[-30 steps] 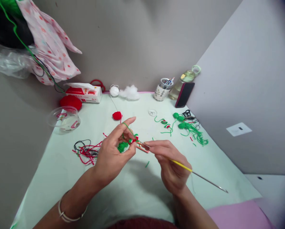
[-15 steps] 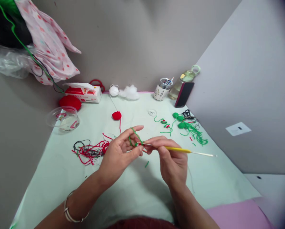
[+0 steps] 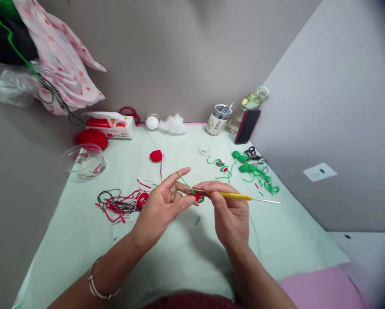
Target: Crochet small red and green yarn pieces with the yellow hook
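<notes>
My left hand (image 3: 162, 206) pinches the edge of a small red and green crochet piece (image 3: 198, 196) between thumb and fingers. Green yarn (image 3: 182, 179) runs over its raised index finger. In my right hand (image 3: 231, 214) is a crochet hook with a yellow handle (image 3: 235, 196), held like a pen. The hook's tip points left and lies at the green edge of the piece, by my left fingertips. Its other metal end sticks out to the right.
Tangled red and black yarn (image 3: 119, 205) lies left of my hands, a red ball (image 3: 156, 156) beyond them. Green yarn pieces (image 3: 259, 171) are at right. Along the back stand a tissue box (image 3: 111, 126), pen holder (image 3: 216, 122) and phone (image 3: 247, 127). A plastic tub (image 3: 91, 165) sits at left.
The hook's tip has risen slightly at the piece, and its handle has shifted left. More of the red and green piece shows between my hands. The whole view has shifted a little.
</notes>
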The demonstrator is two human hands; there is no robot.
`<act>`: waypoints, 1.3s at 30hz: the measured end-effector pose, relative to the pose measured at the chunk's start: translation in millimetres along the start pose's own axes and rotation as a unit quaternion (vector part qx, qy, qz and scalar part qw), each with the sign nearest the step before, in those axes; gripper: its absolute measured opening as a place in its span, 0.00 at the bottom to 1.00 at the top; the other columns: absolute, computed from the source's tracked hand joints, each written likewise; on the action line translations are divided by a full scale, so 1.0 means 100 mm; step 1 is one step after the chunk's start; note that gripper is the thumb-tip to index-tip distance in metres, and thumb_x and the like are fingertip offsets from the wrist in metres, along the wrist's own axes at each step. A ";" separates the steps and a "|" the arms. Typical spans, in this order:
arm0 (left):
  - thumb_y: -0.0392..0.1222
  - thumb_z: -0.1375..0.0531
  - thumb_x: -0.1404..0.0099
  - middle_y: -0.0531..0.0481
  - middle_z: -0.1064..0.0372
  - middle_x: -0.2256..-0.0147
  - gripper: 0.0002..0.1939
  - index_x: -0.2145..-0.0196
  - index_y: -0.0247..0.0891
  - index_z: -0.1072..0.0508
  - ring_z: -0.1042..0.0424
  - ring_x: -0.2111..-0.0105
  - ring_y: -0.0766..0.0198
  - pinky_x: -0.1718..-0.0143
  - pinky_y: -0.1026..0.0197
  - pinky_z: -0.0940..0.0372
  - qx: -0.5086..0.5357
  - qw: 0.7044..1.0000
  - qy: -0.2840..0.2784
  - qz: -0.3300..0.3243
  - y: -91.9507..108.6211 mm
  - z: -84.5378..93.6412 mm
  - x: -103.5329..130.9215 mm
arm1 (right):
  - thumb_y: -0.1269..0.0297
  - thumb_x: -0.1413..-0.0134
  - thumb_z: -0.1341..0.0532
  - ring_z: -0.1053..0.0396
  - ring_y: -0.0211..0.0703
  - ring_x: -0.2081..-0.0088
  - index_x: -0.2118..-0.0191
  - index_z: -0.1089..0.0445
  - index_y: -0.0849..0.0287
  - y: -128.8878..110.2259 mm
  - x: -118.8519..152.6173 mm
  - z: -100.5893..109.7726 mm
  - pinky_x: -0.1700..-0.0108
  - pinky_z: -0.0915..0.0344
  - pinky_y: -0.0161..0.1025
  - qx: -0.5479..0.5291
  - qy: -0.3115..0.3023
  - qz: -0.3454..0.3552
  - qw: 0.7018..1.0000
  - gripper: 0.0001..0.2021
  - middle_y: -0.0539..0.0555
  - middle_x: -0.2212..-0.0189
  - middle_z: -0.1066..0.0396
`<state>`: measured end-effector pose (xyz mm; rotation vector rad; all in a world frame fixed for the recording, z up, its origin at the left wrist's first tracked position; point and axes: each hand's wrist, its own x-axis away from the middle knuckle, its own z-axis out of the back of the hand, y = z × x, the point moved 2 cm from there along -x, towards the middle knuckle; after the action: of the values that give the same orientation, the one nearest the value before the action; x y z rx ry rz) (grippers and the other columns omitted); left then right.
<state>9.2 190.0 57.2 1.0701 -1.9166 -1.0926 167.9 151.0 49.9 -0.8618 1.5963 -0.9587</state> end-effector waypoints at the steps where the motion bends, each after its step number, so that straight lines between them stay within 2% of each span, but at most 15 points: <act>1: 0.43 0.24 0.37 0.54 0.26 0.65 0.38 0.33 0.40 0.31 0.30 0.72 0.71 0.73 0.66 0.40 0.005 1.000 -0.002 -0.002 0.00 0.00 0.00 | 0.64 0.28 0.36 0.19 0.43 0.55 0.54 0.17 0.46 0.00 0.00 0.00 0.53 0.22 0.40 -0.006 -0.004 -0.003 1.000 0.09 0.51 0.59 0.16; 5: 0.42 0.25 0.37 0.54 0.24 0.64 0.42 0.29 0.42 0.35 0.27 0.68 0.68 0.66 0.64 0.36 0.017 1.000 -0.016 -0.003 0.01 0.01 0.01 | 0.66 0.30 0.35 0.20 0.42 0.55 0.55 0.16 0.47 -0.02 -0.01 -0.02 0.53 0.22 0.40 -0.002 -0.014 0.013 1.000 0.09 0.51 0.60 0.16; 12: 0.43 0.23 0.39 0.55 0.27 0.66 0.30 0.41 0.41 0.23 0.29 0.67 0.68 0.64 0.63 0.36 0.022 1.000 -0.013 0.006 -0.01 0.00 0.01 | 0.69 0.31 0.34 0.20 0.42 0.57 0.56 0.16 0.46 -0.01 0.01 -0.02 0.58 0.23 0.38 0.033 0.037 0.050 0.998 0.10 0.50 0.61 0.16; 16: 0.43 0.23 0.39 0.53 0.27 0.64 0.24 0.45 0.43 0.19 0.28 0.63 0.65 0.60 0.63 0.35 0.025 0.999 -0.025 0.010 -0.03 -0.02 0.02 | 0.68 0.31 0.34 0.20 0.42 0.61 0.56 0.16 0.46 0.00 0.02 0.00 0.64 0.23 0.37 0.029 0.045 0.024 0.998 0.09 0.50 0.61 0.17; 19: 0.43 0.23 0.39 0.53 0.25 0.63 0.24 0.45 0.45 0.18 0.27 0.61 0.65 0.58 0.64 0.34 0.030 0.999 -0.013 0.016 -0.05 -0.03 0.03 | 0.66 0.30 0.35 0.20 0.41 0.63 0.56 0.17 0.48 0.01 0.01 0.01 0.66 0.24 0.37 0.015 0.029 -0.004 0.999 0.08 0.51 0.61 0.18; 24: 0.44 0.22 0.41 0.53 0.24 0.66 0.30 0.42 0.43 0.20 0.28 0.69 0.67 0.60 0.61 0.32 0.052 0.999 0.013 0.007 -0.04 -0.07 0.02 | 0.69 0.30 0.36 0.23 0.41 0.63 0.55 0.17 0.49 -0.03 0.01 0.00 0.63 0.23 0.39 0.034 0.012 0.047 0.998 0.09 0.51 0.62 0.20; 29: 0.39 0.21 0.44 0.54 0.24 0.68 0.43 0.33 0.42 0.28 0.24 0.65 0.63 0.60 0.62 0.31 0.060 0.997 0.041 0.011 -0.03 -0.08 0.03 | 0.75 0.31 0.38 0.24 0.42 0.61 0.53 0.19 0.50 -0.09 0.03 -0.02 0.63 0.24 0.39 0.127 -0.011 0.120 0.985 0.13 0.52 0.63 0.22; 31: 0.39 0.21 0.44 0.55 0.25 0.68 0.45 0.32 0.40 0.29 0.27 0.68 0.67 0.63 0.66 0.33 0.066 0.997 0.047 0.005 -0.03 -0.08 0.05 | 0.78 0.32 0.38 0.24 0.42 0.59 0.50 0.19 0.51 -0.09 0.07 -0.04 0.61 0.23 0.40 0.226 -0.022 0.173 0.958 0.15 0.54 0.61 0.22; 32: 0.39 0.21 0.44 0.56 0.25 0.68 0.44 0.32 0.40 0.29 0.31 0.72 0.71 0.67 0.68 0.35 0.074 0.996 0.047 0.003 -0.04 -0.09 0.06 | 0.79 0.33 0.38 0.23 0.43 0.58 0.48 0.19 0.52 -0.08 0.10 -0.05 0.60 0.23 0.41 0.283 -0.021 0.213 0.935 0.17 0.56 0.59 0.22; 34: 0.40 0.21 0.42 0.57 0.27 0.69 0.41 0.34 0.40 0.27 0.40 0.78 0.76 0.76 0.70 0.44 0.099 0.994 0.039 0.011 -0.05 -0.11 0.08 | 0.80 0.34 0.37 0.22 0.46 0.54 0.45 0.20 0.52 -0.06 0.16 -0.08 0.58 0.22 0.43 0.364 -0.008 0.296 0.883 0.19 0.58 0.55 0.22; 35: 0.41 0.22 0.41 0.58 0.29 0.69 0.38 0.35 0.39 0.26 0.45 0.80 0.78 0.79 0.71 0.48 0.116 0.992 0.031 0.025 -0.06 -0.13 0.10 | 0.81 0.35 0.37 0.22 0.47 0.53 0.45 0.20 0.52 -0.05 0.18 -0.09 0.58 0.22 0.43 0.376 -0.001 0.323 0.868 0.20 0.59 0.54 0.22; 36: 0.42 0.22 0.40 0.58 0.30 0.69 0.36 0.37 0.39 0.25 0.49 0.81 0.79 0.81 0.71 0.52 0.134 0.990 0.023 0.044 -0.06 -0.15 0.10 | 0.81 0.35 0.36 0.22 0.48 0.53 0.44 0.20 0.51 -0.05 0.20 -0.10 0.59 0.22 0.43 0.368 0.008 0.331 0.869 0.21 0.58 0.53 0.21; 37: 0.41 0.22 0.40 0.59 0.31 0.69 0.34 0.38 0.38 0.23 0.51 0.82 0.80 0.82 0.71 0.54 0.149 0.987 0.017 0.063 -0.05 -0.16 0.11 | 0.80 0.35 0.36 0.22 0.47 0.54 0.44 0.20 0.50 -0.05 0.20 -0.09 0.60 0.22 0.43 0.345 0.012 0.321 0.882 0.21 0.58 0.54 0.21; 39: 0.39 0.22 0.41 0.59 0.32 0.70 0.32 0.40 0.38 0.22 0.54 0.82 0.81 0.82 0.71 0.55 0.166 0.982 0.010 0.087 -0.02 -0.16 0.11 | 0.79 0.34 0.37 0.21 0.45 0.57 0.45 0.20 0.48 -0.06 0.16 -0.07 0.62 0.22 0.42 0.278 0.013 0.264 0.924 0.20 0.56 0.56 0.20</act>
<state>19.0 174.5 63.5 1.0580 -2.1799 -0.6770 157.9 135.4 49.9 -0.0157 1.3597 -0.9494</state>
